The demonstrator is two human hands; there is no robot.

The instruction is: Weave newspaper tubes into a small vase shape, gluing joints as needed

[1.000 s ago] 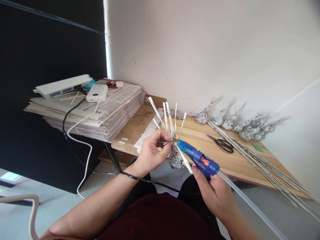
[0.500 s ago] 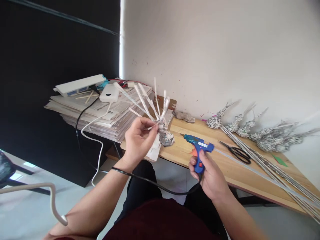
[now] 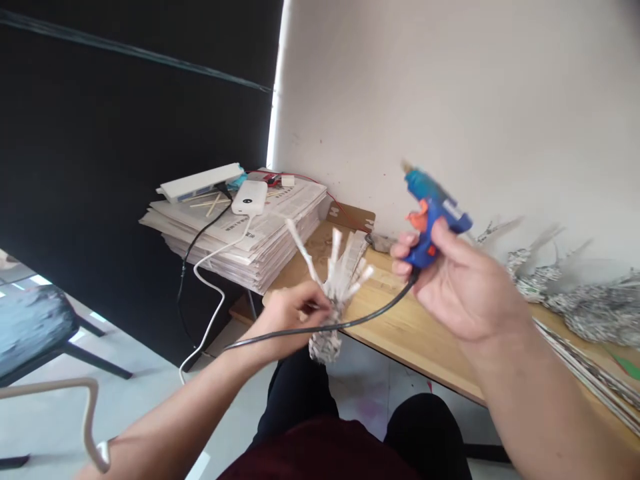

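Observation:
My left hand (image 3: 293, 319) is closed round a small woven piece of rolled newspaper (image 3: 327, 313), whose loose paper sticks fan upward above my fingers. My right hand (image 3: 457, 280) is raised above the wooden table (image 3: 400, 327) and grips a blue glue gun (image 3: 433, 213) by its handle, nozzle pointing up and left. The gun's black cord (image 3: 360, 319) runs from the handle down across my left wrist.
A stack of newspapers (image 3: 250, 240) at the left bears a white power bank (image 3: 249, 198) and a white power strip (image 3: 200, 183). Several finished woven paper pieces (image 3: 575, 293) and long paper sticks (image 3: 585, 367) lie along the table's right side. A dark stool (image 3: 35, 327) stands far left.
My right hand has lifted the glue gun from the table up to chest height. My left hand has lowered the woven piece. The view has swung left.

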